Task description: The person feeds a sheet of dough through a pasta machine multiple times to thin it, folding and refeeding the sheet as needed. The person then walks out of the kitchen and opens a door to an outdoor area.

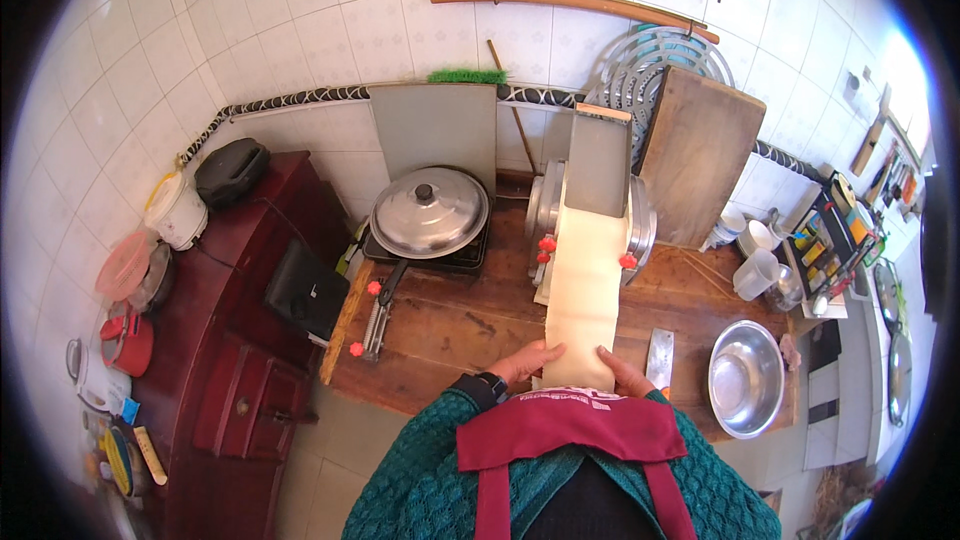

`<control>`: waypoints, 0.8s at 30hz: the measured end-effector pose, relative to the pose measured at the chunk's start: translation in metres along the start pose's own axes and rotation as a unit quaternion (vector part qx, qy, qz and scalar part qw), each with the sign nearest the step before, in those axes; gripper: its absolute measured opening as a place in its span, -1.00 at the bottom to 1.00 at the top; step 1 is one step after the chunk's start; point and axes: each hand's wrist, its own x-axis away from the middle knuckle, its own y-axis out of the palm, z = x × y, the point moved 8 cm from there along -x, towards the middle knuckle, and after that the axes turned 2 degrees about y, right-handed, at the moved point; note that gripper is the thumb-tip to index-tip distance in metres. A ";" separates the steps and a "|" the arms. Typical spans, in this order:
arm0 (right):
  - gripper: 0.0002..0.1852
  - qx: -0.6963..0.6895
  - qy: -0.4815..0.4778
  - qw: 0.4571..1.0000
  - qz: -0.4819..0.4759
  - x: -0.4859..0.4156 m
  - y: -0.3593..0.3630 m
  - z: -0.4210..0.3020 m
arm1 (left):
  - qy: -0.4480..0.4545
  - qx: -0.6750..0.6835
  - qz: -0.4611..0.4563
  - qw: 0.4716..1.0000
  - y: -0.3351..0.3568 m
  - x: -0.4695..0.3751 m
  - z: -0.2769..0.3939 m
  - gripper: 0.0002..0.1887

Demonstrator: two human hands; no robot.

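A long, pale sheet of dough [583, 285] runs from the metal tray [600, 165] of a noodle rolling machine [551, 217] down towards my body. At the sheet's left edge my left hand [525, 361] has its thumb on the dough. My right hand [626, 373] lies at the right edge, its thumb touching the dough. The undersides of both hands and the lower end of the sheet are partly hidden. Just right of my right hand a wide metal blade [660, 358] lies on the wooden table [465, 322].
A lidded pan [429, 214] rests on a stove at the table's back left. Near the right edge stands a steel bowl [745, 379]. A cutter attachment [376, 326] with red knobs lies at left. A wooden board [697, 157] leans on the wall behind clear cups [756, 274].
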 end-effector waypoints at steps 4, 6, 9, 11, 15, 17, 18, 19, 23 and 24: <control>-0.44 0.113 -0.045 0.992 0.028 -0.002 -0.001 -0.012 | 0.006 0.024 -0.015 1.000 0.004 0.006 0.005 -0.45; -0.46 0.170 -0.076 0.982 0.044 -0.007 -0.006 -0.016 | 0.015 0.033 -0.015 0.999 0.005 0.009 0.009 -0.45; -0.49 0.220 -0.111 0.968 0.046 -0.015 -0.011 -0.015 | 0.023 0.044 -0.009 0.999 0.005 0.012 0.011 -0.45; -0.53 0.207 -0.084 0.972 0.076 -0.020 -0.020 -0.010 | 0.003 0.032 0.002 0.999 0.002 0.013 0.008 -0.44; -0.55 0.150 -0.106 0.983 0.019 -0.014 -0.014 -0.005 | -0.006 0.001 0.013 1.000 -0.002 0.012 0.001 -0.43; -0.55 0.150 -0.081 0.985 0.010 -0.010 -0.014 0.001 | -0.008 0.007 0.005 1.000 -0.001 0.010 -0.005 -0.44; -0.55 0.163 -0.076 0.984 0.019 -0.009 -0.015 0.001 | -0.005 0.006 0.010 1.000 -0.002 0.008 -0.007 -0.44; -0.55 0.175 -0.072 0.982 0.028 -0.009 -0.017 0.002 | -0.008 0.011 0.009 1.000 -0.002 0.006 -0.009 -0.44; -0.53 0.188 -0.067 0.979 0.036 -0.017 -0.018 -0.001 | -0.031 0.062 0.003 0.998 0.000 0.001 -0.017 -0.47; -0.53 0.185 -0.058 0.980 0.042 -0.020 -0.017 0.000 | -0.008 0.056 0.005 0.998 0.000 0.002 -0.014 -0.48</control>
